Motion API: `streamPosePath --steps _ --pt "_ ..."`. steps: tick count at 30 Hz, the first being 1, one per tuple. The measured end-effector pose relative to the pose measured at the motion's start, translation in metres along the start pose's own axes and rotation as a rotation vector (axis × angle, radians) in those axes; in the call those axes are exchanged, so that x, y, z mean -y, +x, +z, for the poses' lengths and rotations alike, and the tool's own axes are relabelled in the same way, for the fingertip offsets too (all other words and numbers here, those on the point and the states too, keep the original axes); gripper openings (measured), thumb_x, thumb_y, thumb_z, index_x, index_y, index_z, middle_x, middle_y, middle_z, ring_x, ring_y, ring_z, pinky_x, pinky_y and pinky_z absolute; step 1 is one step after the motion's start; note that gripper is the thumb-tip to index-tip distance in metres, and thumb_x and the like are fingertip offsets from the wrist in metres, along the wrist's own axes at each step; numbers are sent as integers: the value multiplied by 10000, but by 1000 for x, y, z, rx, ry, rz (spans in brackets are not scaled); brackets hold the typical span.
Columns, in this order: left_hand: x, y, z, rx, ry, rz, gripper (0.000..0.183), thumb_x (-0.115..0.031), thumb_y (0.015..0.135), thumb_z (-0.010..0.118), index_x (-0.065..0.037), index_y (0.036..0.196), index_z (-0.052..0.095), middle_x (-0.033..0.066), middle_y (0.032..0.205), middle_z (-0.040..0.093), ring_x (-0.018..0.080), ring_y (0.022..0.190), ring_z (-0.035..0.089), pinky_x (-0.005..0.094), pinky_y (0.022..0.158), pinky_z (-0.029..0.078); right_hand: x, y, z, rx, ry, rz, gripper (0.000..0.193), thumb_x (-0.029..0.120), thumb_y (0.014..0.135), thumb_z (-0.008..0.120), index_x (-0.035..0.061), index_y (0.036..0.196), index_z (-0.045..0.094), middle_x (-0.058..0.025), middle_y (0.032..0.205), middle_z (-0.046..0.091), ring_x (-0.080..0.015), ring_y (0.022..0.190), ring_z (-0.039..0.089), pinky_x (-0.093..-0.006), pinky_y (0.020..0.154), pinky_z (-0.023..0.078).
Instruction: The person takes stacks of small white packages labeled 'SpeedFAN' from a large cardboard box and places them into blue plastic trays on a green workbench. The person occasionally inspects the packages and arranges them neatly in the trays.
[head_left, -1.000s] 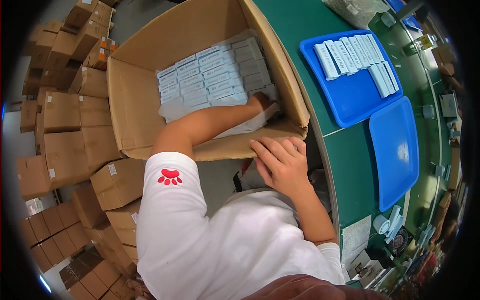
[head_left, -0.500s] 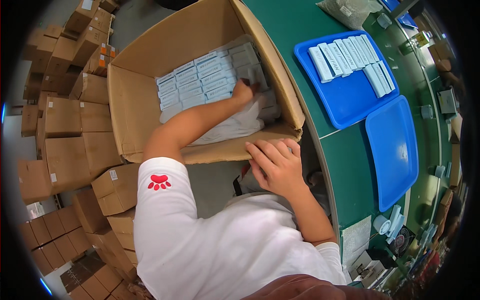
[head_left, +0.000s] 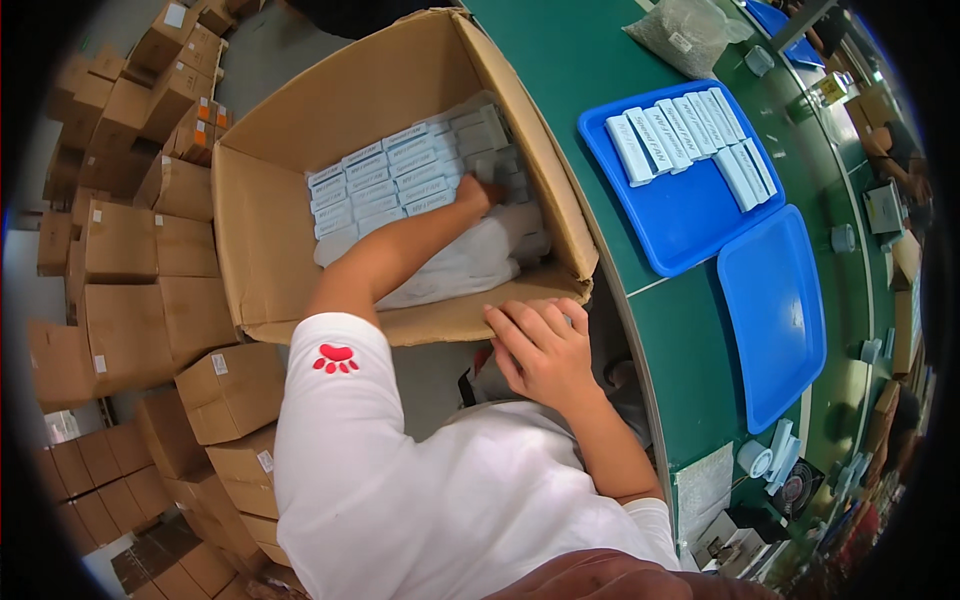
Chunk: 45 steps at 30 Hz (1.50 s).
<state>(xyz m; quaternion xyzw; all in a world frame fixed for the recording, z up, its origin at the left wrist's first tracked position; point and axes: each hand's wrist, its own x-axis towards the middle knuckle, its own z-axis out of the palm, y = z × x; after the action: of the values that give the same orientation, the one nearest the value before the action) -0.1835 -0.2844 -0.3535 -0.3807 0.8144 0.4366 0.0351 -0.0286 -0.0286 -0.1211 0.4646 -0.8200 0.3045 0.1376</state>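
Boxes (head_left: 370, 172) beside the left hand (head_left: 482, 191)

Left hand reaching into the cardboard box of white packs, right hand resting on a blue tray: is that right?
The last part is wrong: the head view shows the right hand at the near rim of the cardboard box. The left hand does reach inside it, beside the white packs.
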Motion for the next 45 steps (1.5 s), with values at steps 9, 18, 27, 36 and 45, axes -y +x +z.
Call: streamPosePath --steps 9,18,27,36,45 --pt "-24 93 -19 -34 -378 31 404 -269 874 723 23 1148 667 178 1098 733 309 1022 699 419 870 546 -2 0 0 -1 -14 24 452 184 728 753 150 1177 713 10 1109 672 -171 925 629 -382 949 410" --pt "-14 166 -3 356 -548 30 337 -292 961 662 -30 1172 638 116 1079 725 258 966 706 400 796 585 -6 -9 11 -183 49 -50 360 178 767 687 71 1111 666 -23 1006 606 -212 978 583 -374 1006 420" --pt "-5 159 -21 711 -706 -102 282 -344 1035 598 -107 1187 606 44 1066 710 186 903 711 343 713 621 -13 -16 27 -264 32 -12 366 187 723 730 88 1065 646 -28 985 579 -219 998 565 -396 1040 395" --pt "-16 138 -46 825 -824 42 442 -412 1044 558 -56 1305 577 112 1202 665 266 1112 653 455 890 608 -8 -21 24 -299 84 -121 385 189 691 764 87 1030 611 -71 1007 571 -271 1059 568 -445 1104 361" --pt "-15 109 -183 340 -673 53 434 -234 1025 553 -1 1391 561 140 1346 655 290 1216 640 450 1067 505 -2 -25 14 -240 92 -171 456 178 735 742 68 1157 606 -86 1064 578 -281 1103 562 -463 1138 337"
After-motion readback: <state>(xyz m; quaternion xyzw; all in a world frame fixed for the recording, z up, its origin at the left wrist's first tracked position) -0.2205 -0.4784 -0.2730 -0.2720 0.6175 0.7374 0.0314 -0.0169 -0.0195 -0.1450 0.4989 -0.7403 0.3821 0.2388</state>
